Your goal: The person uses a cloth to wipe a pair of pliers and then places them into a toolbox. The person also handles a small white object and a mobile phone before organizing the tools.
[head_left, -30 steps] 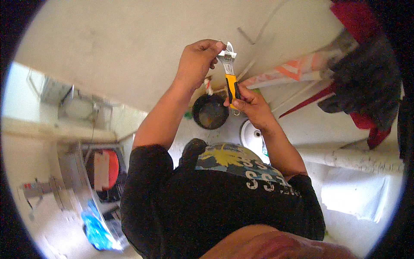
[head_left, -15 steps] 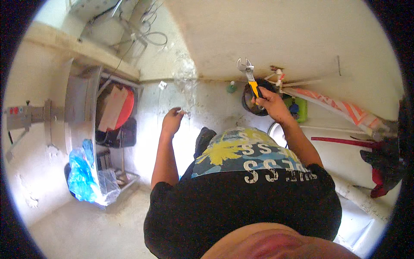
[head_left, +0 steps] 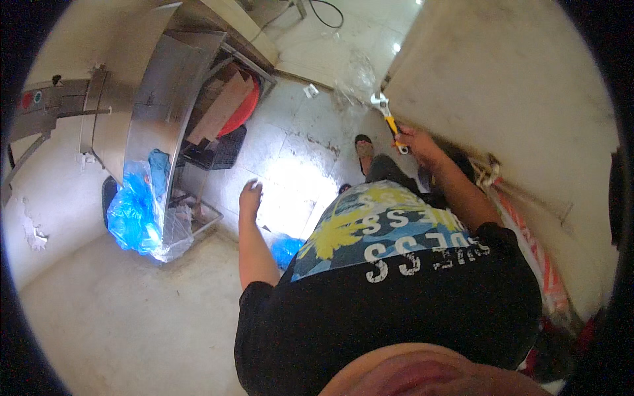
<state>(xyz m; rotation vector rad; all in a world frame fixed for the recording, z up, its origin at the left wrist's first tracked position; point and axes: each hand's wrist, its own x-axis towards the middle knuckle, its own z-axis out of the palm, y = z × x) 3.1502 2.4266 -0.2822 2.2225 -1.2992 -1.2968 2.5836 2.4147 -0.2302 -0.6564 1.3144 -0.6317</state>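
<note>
My right hand (head_left: 416, 142) grips an adjustable wrench (head_left: 384, 109) by its yellow and black handle, its silver jaw pointing away from me. My left hand (head_left: 251, 191) hangs at my side with loosely bent fingers and nothing visible in it. One sandaled foot (head_left: 363, 148) shows below the wrench on the tiled floor (head_left: 284, 115).
A steel unit (head_left: 155, 99) at left holds boards (head_left: 221, 105), a red round object (head_left: 241, 115) and blue plastic bags (head_left: 132, 214). A switch panel (head_left: 36, 102) is on the left wall. A pale wall (head_left: 515, 99) and red-striped wrapped item (head_left: 538, 257) are at right.
My left hand has let go of the wrench head and dropped to my side. My right hand still carries the wrench. The view has swung from the pipe and black bucket toward the doorway.
</note>
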